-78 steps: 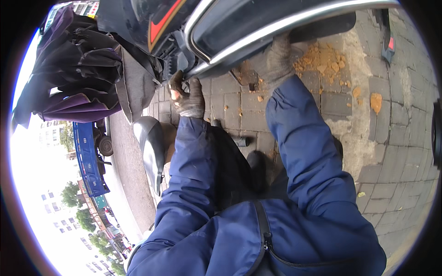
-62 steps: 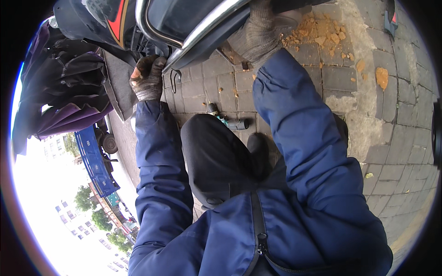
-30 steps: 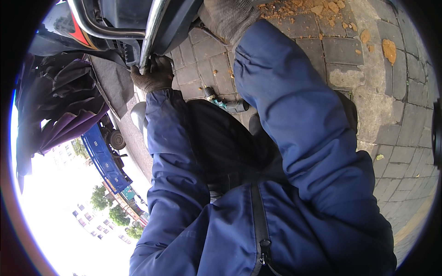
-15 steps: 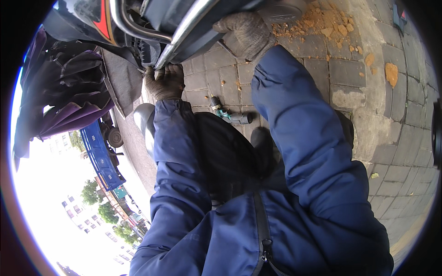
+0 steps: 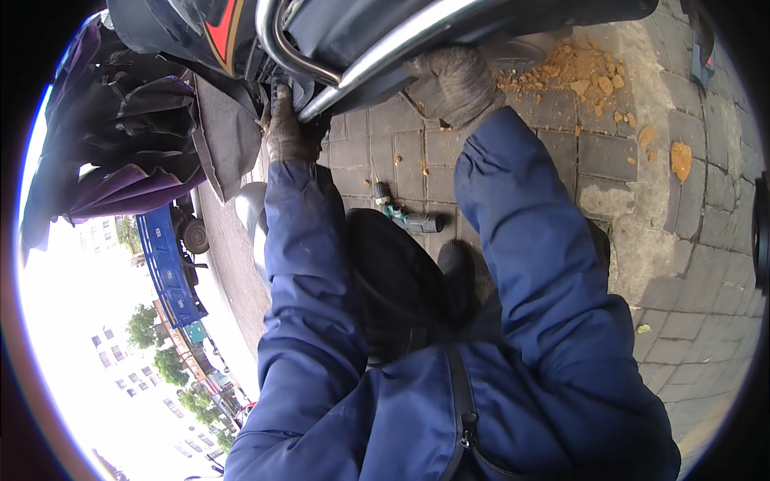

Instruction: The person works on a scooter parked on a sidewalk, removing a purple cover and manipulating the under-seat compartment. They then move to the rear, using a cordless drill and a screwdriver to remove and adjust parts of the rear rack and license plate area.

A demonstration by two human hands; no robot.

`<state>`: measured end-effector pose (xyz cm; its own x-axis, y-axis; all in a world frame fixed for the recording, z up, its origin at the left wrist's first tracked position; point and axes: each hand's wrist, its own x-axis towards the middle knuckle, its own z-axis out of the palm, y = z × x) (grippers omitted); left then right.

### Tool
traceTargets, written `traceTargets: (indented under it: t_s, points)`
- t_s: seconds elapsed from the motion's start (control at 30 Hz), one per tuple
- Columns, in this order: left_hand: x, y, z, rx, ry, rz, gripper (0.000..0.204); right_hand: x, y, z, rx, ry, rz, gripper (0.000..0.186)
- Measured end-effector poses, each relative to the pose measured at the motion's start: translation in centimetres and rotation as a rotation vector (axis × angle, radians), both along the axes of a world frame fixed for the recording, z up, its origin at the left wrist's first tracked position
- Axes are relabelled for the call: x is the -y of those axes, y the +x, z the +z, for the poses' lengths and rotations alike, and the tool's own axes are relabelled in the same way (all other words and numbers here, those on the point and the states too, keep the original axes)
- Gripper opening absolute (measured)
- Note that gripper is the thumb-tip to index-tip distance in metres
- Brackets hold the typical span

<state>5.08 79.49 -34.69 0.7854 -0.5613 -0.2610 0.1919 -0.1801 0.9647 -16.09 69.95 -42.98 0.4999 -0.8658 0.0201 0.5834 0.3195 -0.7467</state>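
Both my hands wear grey-brown work gloves and reach to the underside of a motorbike's black body [image 5: 377,48]. My left hand [image 5: 289,132] is at the lower end of a chrome bar [image 5: 369,60], one finger pointing up along the black parts and the others partly hidden. It looks closed, but what lies in its grip is hidden. Farther right, my right hand [image 5: 457,86] is curled at the lower edge of the black panel, fingertips out of sight behind it. Beside it a thin dark rod [image 5: 411,104] sticks out. A teal and black power drill [image 5: 401,215] lies on the paving below.
Orange-brown dirt clumps [image 5: 589,76] are strewn over the grey paving bricks [image 5: 605,156] at right. A dark cloth cover with purple lining [image 5: 120,188] hangs at left. Beyond it a blue truck [image 5: 168,260] stands on the road. My knees are bent beneath my arms.
The motorbike and both hands appear lower and farther right in the view. My left hand has turned, with one finger now stretched upward. My right hand keeps its place at the panel edge.
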Motion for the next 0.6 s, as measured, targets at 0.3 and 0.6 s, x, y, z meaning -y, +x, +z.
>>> traceTargets:
  t_s: [0.3,0.6]
  points:
    - [-3.7,2.0,3.6,0.39,0.382,-0.309,0.084,0.2,-0.1,-0.1,-0.115,-0.095,-0.008,0.018]
    - [-3.1,5.4,1.4,0.61,0.188,-0.348,0.086,-0.1,0.3,-0.1,-0.09,0.14,0.04,0.022]
